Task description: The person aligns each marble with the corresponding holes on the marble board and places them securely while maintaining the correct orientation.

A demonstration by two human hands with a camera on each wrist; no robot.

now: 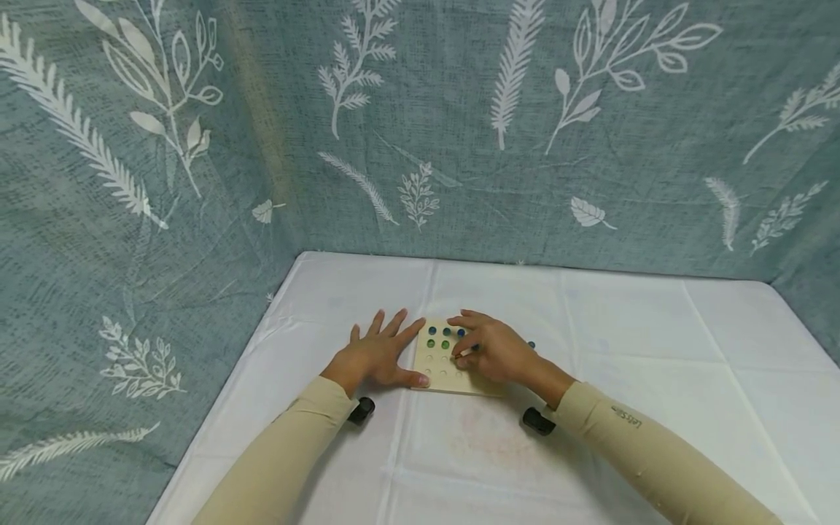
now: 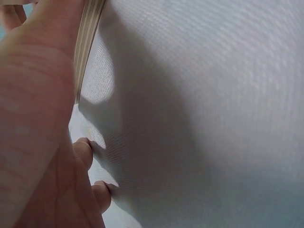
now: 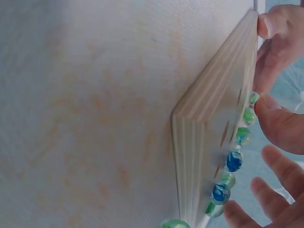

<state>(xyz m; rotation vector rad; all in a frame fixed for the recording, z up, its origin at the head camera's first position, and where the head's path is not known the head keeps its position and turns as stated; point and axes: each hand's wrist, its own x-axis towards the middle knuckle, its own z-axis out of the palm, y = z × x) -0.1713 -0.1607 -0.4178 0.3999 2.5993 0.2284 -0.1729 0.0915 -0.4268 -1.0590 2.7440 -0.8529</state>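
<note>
Board point(image 1: 453, 383), wooden, with marbles point(image 1: 445, 345): left edge is touched by spread left grip point(image 1: 372, 357); empty holes point(image 1: 429, 359) are found left of right grip point(image 1: 496, 351), whose pinch, if any, cannot be told.

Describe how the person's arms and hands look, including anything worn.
The left sleeve and right sleeve are beige, the right with dark lettering. Left hand and right hand are gloveless. A black device shows beside each cuff.

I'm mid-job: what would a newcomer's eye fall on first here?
Probably the teal, leaf-patterned curtain across the top of the head view. Then the pale wooden board on the white tablecloth, below centre. In the right wrist view, glassy blue and green marbles stand out toward the lower right.
</note>
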